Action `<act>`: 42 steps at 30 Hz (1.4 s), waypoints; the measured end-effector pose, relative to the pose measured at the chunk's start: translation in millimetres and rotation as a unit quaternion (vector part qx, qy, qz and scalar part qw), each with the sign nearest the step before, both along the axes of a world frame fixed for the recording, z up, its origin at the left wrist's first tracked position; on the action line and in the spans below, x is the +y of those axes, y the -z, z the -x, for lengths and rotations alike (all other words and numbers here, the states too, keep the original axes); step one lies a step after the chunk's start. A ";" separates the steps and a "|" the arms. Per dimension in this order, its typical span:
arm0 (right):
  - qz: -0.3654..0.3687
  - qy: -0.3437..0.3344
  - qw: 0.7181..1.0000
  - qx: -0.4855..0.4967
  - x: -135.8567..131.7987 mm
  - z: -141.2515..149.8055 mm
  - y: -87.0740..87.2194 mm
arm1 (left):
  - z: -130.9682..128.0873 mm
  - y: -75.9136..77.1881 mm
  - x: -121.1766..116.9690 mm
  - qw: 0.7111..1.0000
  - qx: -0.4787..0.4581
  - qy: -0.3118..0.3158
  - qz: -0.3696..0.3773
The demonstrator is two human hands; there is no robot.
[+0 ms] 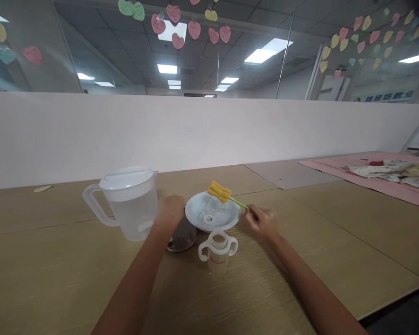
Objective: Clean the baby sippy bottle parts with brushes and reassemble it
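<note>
My right hand [262,222] is closed around the thin green handle of a bottle brush with a yellow sponge head [219,191]. The sponge is over the far rim of a white bowl [192,215], in which clear bottle parts lie. My left hand [171,208] is blurred, its fingers hidden; it is between the plastic pitcher [138,211] and the bowl, above a dark round dish [184,235]. A baby bottle [218,253] with two white handles and no top stands upright in front of the bowl.
The pitcher has a white lid, its handle pointing left. A pink cloth [321,167] with packets [387,170] covers the far right of the table [321,251]. A low white wall [160,135] runs behind, and a small flat piece [43,189] lies far left.
</note>
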State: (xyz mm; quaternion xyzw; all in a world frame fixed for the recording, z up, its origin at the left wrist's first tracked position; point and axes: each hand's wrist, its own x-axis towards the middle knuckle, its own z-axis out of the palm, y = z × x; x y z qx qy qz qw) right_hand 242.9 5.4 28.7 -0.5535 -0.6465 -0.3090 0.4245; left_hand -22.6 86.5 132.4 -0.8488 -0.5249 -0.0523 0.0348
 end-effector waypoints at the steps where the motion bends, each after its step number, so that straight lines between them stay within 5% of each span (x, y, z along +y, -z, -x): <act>1: 0.000 0.007 1.000 0.003 0.4 0.1 0.7 | -7.0 -0.1 -4.4 1.000 0.000 0.022 0.001; 6: 0.018 0.032 0.999 0.015 2.5 0.6 4.4 | -43.1 21.6 -13.2 0.987 -0.030 0.159 0.015; 10: 0.057 0.077 0.994 0.056 4.1 0.1 4.9 | -52.4 43.0 -2.8 0.981 -0.052 0.187 0.023; 14: 0.085 0.092 0.989 0.076 5.2 -0.1 4.6 | -50.7 47.9 7.3 0.981 -0.081 0.177 0.005; 26: 0.081 0.083 0.991 0.070 4.3 1.9 4.4 | -53.0 37.6 -2.7 0.959 -0.169 0.222 0.057; 35: 0.018 -0.021 0.998 0.063 4.2 -1.0 4.8 | -46.2 -1.1 -6.9 0.851 -0.484 0.171 0.112; 42: -0.019 -0.086 0.996 0.024 -3.0 12.5 4.3 | -41.7 -5.6 -18.9 0.820 -0.506 0.232 0.131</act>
